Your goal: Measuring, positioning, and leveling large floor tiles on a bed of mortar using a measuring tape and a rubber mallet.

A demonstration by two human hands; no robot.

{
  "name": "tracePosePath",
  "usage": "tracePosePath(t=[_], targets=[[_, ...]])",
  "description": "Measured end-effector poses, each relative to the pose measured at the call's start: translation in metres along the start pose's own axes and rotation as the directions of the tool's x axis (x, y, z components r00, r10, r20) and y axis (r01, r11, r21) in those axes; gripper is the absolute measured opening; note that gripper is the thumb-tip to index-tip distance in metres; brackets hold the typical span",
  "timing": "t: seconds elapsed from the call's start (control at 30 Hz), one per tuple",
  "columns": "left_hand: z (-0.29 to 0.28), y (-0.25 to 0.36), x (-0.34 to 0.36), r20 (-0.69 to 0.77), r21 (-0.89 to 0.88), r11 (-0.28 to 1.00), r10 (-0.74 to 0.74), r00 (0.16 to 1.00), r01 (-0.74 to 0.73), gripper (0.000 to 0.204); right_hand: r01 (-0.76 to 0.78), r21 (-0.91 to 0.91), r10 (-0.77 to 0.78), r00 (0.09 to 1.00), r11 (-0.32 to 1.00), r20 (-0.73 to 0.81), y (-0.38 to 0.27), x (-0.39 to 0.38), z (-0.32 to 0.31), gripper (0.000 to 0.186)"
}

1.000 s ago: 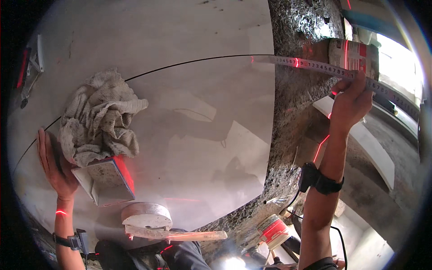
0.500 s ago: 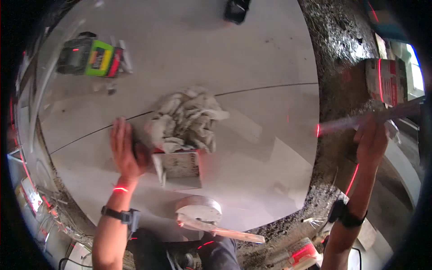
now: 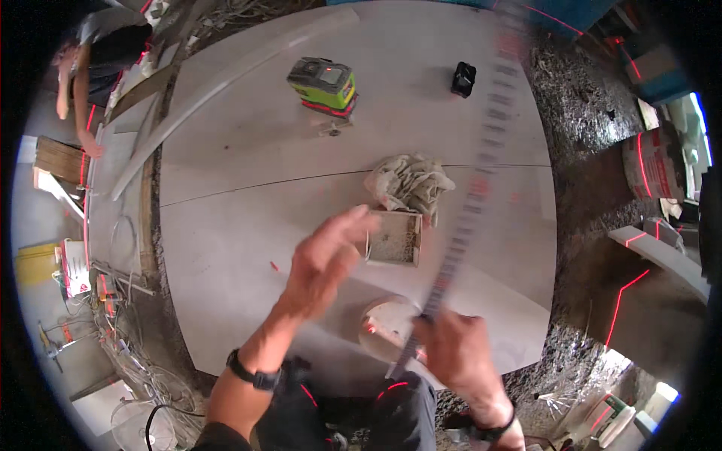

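Above the pale tiles (image 3: 241, 248), my right hand (image 3: 455, 349) grips the long tape measure (image 3: 478, 186), best held steady and unkinked, while my left hand (image 3: 322, 264) is loosely open near the box (image 3: 394, 240).

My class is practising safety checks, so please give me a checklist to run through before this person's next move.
1. Measuring tape held in the right hand: ok, gripped.
2. Tape markings sharp enough to read: not ok, mostly blurred.
3. Left hand free: ok, open with nothing visibly held.
4. Left hand apart from the box: cannot tell, they overlap in view.
5. Pale slab cleared: not ok, cloth and green-and-black device are there.
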State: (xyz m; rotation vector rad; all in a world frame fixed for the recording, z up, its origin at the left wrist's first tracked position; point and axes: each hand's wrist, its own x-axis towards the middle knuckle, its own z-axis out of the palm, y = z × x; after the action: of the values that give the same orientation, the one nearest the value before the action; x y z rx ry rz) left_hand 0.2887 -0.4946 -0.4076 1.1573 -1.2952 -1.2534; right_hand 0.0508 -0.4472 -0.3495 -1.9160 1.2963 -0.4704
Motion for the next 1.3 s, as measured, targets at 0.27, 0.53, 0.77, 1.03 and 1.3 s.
tracePosePath(t=[0.27, 0.53, 0.77, 1.03, 1.3], targets=[[-0.052, 0.041, -0.106, -0.622, -0.083, 0.971, -0.227, 0.75, 0.225, 0.032, 0.094, -0.233, -0.131, 0.98, 0.968, -0.152, -0.023, -0.043, 0.077, 0.036], [-0.096, -0.135, -0.165, -0.813, 0.387, 0.811, 0.075, 0.578, 0.439, 0.03, -0.284, -0.271, 0.31, 0.949, 0.92, 0.059, 0.117, -0.22, 0.106, 0.037], [0.006, -0.098, -0.122, -0.558, 0.821, 0.42, 0.449, 0.698, 0.386, 0.04, -0.761, -0.053, 0.707, 0.624, 0.646, -0.332, 0.137, -0.293, 0.09, 0.035], [0.273, -0.176, 0.127, 0.535, 0.76, 0.337, 0.161, 0.829, -0.556, 0.066, -0.843, 0.242, 0.871, 0.426, 0.48, -0.246, 0.145, -0.243, 0.092, 0.038], [0.336, -0.194, 0.222, 0.534, 0.729, 0.321, 0.286, 0.795, -0.605, 0.07, -0.873, 0.21, 0.894, 0.406, 0.441, -0.19, 0.144, -0.237, 0.078, 0.04]])
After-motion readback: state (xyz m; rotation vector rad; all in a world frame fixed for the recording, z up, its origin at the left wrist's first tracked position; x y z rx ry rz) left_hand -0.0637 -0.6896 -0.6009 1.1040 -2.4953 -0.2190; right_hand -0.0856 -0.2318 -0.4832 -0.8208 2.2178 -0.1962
